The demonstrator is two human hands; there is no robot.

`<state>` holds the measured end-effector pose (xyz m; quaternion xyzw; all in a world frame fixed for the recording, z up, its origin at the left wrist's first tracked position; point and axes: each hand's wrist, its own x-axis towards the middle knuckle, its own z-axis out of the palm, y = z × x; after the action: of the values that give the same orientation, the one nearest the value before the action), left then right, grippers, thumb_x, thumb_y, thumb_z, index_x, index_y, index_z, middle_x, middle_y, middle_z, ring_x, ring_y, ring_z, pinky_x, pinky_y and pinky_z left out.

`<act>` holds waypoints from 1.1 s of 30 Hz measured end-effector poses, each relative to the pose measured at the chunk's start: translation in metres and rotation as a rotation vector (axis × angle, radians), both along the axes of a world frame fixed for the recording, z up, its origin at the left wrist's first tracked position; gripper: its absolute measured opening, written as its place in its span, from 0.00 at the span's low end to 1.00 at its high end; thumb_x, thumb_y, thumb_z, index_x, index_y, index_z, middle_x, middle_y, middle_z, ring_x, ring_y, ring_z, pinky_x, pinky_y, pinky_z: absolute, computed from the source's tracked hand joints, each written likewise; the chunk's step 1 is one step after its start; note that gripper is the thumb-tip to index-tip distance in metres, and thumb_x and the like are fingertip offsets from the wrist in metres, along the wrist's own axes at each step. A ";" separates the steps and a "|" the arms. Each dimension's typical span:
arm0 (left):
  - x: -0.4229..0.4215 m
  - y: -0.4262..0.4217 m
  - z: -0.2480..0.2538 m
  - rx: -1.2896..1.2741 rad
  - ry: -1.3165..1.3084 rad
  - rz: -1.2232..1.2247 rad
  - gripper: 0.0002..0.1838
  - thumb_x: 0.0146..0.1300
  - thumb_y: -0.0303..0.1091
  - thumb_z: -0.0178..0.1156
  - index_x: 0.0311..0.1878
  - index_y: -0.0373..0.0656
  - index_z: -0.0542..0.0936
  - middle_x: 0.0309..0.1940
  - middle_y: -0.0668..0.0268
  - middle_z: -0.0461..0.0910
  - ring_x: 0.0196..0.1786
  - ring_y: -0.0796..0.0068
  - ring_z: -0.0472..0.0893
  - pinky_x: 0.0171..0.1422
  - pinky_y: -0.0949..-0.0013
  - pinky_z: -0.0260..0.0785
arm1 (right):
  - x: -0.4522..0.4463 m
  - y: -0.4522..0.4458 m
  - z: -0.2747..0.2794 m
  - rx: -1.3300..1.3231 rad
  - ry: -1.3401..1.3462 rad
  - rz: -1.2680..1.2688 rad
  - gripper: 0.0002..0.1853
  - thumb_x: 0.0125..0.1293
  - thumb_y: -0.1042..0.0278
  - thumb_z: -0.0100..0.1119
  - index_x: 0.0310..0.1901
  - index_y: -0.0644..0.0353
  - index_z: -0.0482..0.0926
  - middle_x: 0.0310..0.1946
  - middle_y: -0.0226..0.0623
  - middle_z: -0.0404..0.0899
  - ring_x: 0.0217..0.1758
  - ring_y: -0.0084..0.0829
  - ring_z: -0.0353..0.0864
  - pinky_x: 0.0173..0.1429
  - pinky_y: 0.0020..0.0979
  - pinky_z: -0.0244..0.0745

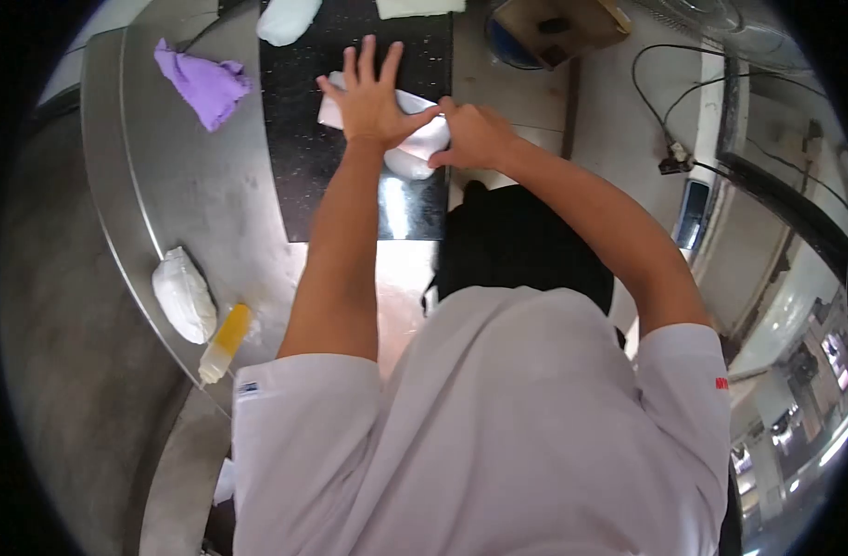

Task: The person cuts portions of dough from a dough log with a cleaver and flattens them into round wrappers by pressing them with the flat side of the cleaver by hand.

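Observation:
A pale, shiny, plastic-looking packet (424, 141) lies on a black speckled board (299, 176). My left hand (373, 104) rests palm down across the packet, its fingers spread wide and the thumb reaching toward my right hand. At the packet's right edge, my right hand (478, 135) has its fingers and thumb closed on it. The two hands nearly meet at the thumb. Part of the packet is hidden under my left palm, and a pinkish-white corner shows past its left side. What the packet contains I cannot tell.
The board sits on a metal table (229, 185). Left of it are a purple cloth (206, 85), a white bundle (184, 295) and a squeeze bottle of yellow liquid (227, 343). Another white bundle (288, 18) is at the back. A brown box (558, 28) and cables (665, 111) are right.

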<state>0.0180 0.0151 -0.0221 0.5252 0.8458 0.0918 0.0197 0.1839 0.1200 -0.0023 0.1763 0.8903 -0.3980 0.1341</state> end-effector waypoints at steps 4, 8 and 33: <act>0.036 -0.036 -0.016 -0.050 -0.079 -0.070 0.64 0.41 0.81 0.68 0.83 0.68 0.58 0.86 0.61 0.45 0.87 0.45 0.42 0.74 0.12 0.29 | 0.053 -0.037 -0.011 -0.071 -0.060 -0.048 0.46 0.47 0.42 0.83 0.58 0.68 0.72 0.42 0.63 0.84 0.48 0.61 0.86 0.54 0.51 0.82; 0.042 -0.030 -0.013 -0.080 -0.118 -0.065 0.62 0.42 0.81 0.67 0.82 0.67 0.63 0.85 0.60 0.52 0.86 0.45 0.46 0.70 0.08 0.29 | 0.053 -0.028 -0.016 -0.009 0.028 -0.043 0.45 0.46 0.41 0.83 0.57 0.67 0.73 0.43 0.63 0.84 0.49 0.62 0.85 0.55 0.51 0.81; 0.029 -0.014 -0.010 0.015 -0.067 -0.124 0.59 0.48 0.76 0.67 0.83 0.64 0.60 0.85 0.57 0.49 0.86 0.42 0.45 0.75 0.14 0.33 | 0.048 -0.008 0.008 -0.091 -0.035 -0.028 0.46 0.49 0.38 0.80 0.60 0.64 0.73 0.49 0.62 0.83 0.54 0.62 0.83 0.54 0.54 0.80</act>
<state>0.0465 0.0016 -0.0323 0.5732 0.8098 0.1144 0.0499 0.2319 0.1116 0.0062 0.1895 0.8662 -0.4368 0.1520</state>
